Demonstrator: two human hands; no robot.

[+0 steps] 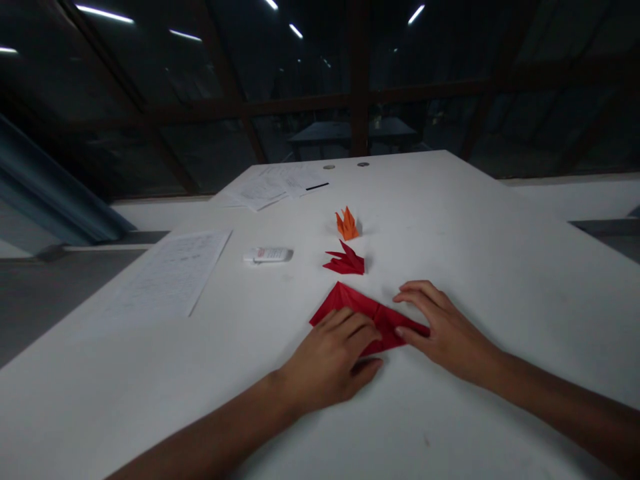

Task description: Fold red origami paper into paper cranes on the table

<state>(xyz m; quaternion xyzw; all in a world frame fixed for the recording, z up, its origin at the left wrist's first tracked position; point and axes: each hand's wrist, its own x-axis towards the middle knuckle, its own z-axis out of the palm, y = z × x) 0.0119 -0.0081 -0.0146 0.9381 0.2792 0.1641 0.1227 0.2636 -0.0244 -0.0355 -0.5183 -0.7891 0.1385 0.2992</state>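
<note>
Dark windows reflecting strip lights stand behind a white tabletop. Near its front middle lies the red paper, folded, under the person's hands. The left hand rests across it, fingers close together and curled, thumb apart. The right hand is spread at its right end, thumb touching the paper, fingers raised clear. Just beyond sit a red figure and, farther back, an orange figure; a white tube lies to their left, near a printed sheet.
</note>
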